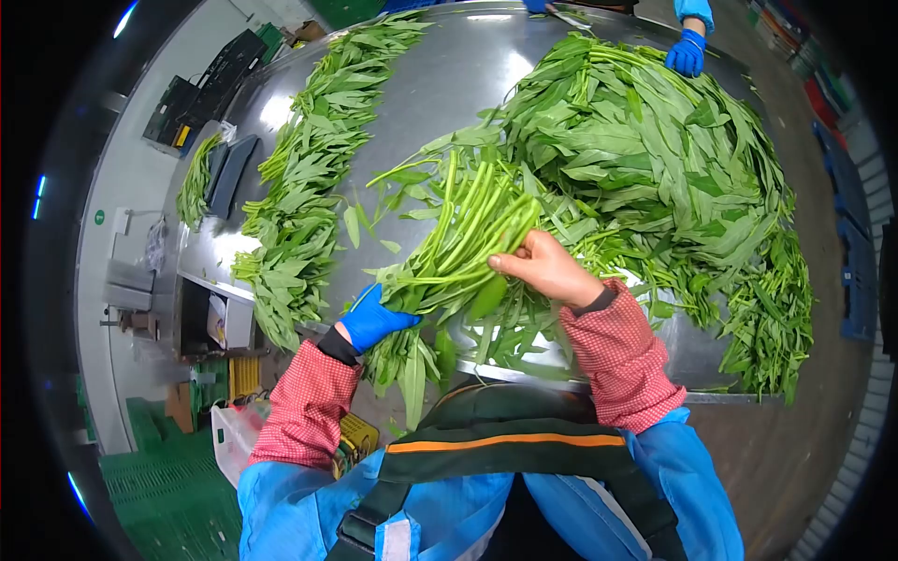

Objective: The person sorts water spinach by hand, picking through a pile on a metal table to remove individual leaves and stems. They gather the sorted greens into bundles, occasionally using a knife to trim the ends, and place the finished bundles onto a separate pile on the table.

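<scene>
My left hand (376, 318), in a blue glove, is closed around a bunch of water spinach (458, 224) near its leafy end. The pale green stems fan up and to the right, while leaves hang down past the table's front edge. My bare right hand (543, 268) pinches at the stems on the right side of the same bunch, thumb and fingers together. Just beyond my right hand lies a big heap of loose water spinach (645, 159).
A long row of bunched greens (313, 159) runs along the left of the metal table (426, 79). A co-worker's blue-gloved hand (687, 54) rests on the heap's far side. A scale (229, 176) stands at left. Green crates (168, 477) and a white basket (234, 439) sit below left.
</scene>
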Available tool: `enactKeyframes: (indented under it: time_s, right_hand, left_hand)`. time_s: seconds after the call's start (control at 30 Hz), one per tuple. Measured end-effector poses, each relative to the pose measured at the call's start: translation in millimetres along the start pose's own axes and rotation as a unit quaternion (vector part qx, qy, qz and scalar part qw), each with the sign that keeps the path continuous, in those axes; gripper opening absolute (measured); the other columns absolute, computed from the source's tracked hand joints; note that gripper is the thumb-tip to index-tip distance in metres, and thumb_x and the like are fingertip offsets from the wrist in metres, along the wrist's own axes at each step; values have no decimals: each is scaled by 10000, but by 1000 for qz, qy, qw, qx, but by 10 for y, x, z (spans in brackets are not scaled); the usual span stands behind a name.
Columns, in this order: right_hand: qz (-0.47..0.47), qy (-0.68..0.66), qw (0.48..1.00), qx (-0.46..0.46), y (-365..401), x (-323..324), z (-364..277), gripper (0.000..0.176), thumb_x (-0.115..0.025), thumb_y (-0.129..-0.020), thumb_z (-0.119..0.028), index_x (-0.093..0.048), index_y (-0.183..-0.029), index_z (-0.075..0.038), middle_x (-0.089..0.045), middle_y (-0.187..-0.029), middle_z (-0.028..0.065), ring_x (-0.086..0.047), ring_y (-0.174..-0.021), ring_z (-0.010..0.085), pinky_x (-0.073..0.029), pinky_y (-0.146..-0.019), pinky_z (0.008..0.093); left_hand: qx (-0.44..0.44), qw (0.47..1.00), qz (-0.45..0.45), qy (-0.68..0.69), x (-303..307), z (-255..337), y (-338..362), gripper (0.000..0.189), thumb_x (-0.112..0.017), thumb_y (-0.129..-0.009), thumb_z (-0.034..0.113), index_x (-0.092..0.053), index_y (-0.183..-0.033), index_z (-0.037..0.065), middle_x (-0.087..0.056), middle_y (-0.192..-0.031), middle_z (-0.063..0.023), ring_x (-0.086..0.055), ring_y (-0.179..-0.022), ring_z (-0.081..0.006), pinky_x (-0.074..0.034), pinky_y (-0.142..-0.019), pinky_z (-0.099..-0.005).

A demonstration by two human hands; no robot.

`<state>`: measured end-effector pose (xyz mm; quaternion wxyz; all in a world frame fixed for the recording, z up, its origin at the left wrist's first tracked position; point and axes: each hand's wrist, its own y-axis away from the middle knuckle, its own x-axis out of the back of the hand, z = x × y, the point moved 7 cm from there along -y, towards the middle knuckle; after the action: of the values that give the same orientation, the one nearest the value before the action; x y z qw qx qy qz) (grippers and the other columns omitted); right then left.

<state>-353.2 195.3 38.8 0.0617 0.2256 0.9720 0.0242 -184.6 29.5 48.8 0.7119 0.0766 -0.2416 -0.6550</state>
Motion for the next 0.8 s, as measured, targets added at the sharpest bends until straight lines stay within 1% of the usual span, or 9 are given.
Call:
enactKeyframes:
  time_s: [0.1,0.23,0.27,0.3,0.37,0.47,0.57,0.63,0.8]
  right_hand:
    - [-4,90,995,-45,121,180,5,249,-607,-880,-264,-606,-894,-16,-524,-668,-40,-447,-595,51,-367,-526,222]
    - [10,-9,999,-30,196,324,80,229,-562,-883,-256,-596,-860,-30,-521,-694,-33,-450,-597,56,-380,-550,222]
    - [87,15,996,-17,305,414,-115,261,-549,-893,-284,-589,-831,-34,-498,-675,-37,-461,-587,66,-387,-525,222]
    - [114,-201,973,-22,370,595,-20,261,-541,-904,-300,-576,-837,-50,-480,-669,-41,-464,-576,68,-380,-496,210]
    - [186,-321,927,50,444,946,-166,224,-501,-934,-272,-478,-768,-123,-421,-610,-40,-357,-459,51,-300,-403,203]
    - [249,-168,954,-12,408,1003,-150,281,-576,-903,-354,-525,-953,-83,-472,-719,-46,-446,-584,57,-361,-487,191]
    - [247,87,959,109,113,686,-323,391,-609,-878,-409,-510,-984,-46,-492,-733,-26,-474,-601,98,-399,-534,232]
    - [210,267,940,24,10,507,-303,465,-611,-863,-447,-491,-999,-19,-502,-696,22,-480,-614,133,-418,-567,278]
    - [81,171,981,44,59,580,-175,267,-563,-852,-246,-533,-728,-13,-482,-641,37,-478,-568,152,-408,-528,305]
  left_hand:
    - [6,989,79,-122,129,218,95,538,-751,-707,75,-541,-1198,4,-635,-1124,-103,-601,-1009,-181,-459,-897,-320]
    - [-29,958,161,-235,296,297,118,543,-753,-699,120,-543,-1188,10,-651,-1083,-138,-635,-963,-220,-481,-858,-328]
    - [-45,955,171,-237,302,343,123,535,-747,-706,121,-543,-1190,14,-652,-1083,-138,-637,-962,-225,-484,-852,-331]
    - [-61,952,181,-238,315,380,129,528,-740,-714,122,-543,-1192,18,-652,-1083,-139,-638,-962,-229,-486,-846,-333]
    - [-91,941,211,-247,376,386,147,483,-704,-747,131,-550,-1193,30,-655,-1063,-145,-642,-944,-257,-491,-819,-339]
    - [-105,931,234,-260,394,319,128,437,-672,-779,131,-562,-1191,33,-655,-1043,-151,-639,-941,-274,-487,-812,-336]
    - [-106,936,218,-255,225,526,102,461,-680,-769,113,-555,-1207,39,-648,-1054,-158,-635,-958,-269,-485,-822,-330]
    - [-141,929,242,-242,226,364,64,494,-689,-759,104,-541,-1226,37,-642,-1067,-150,-628,-973,-256,-481,-843,-324]
    - [-125,939,254,-198,288,277,91,513,-695,-753,83,-530,-1236,31,-646,-1075,-129,-633,-965,-224,-485,-843,-321]
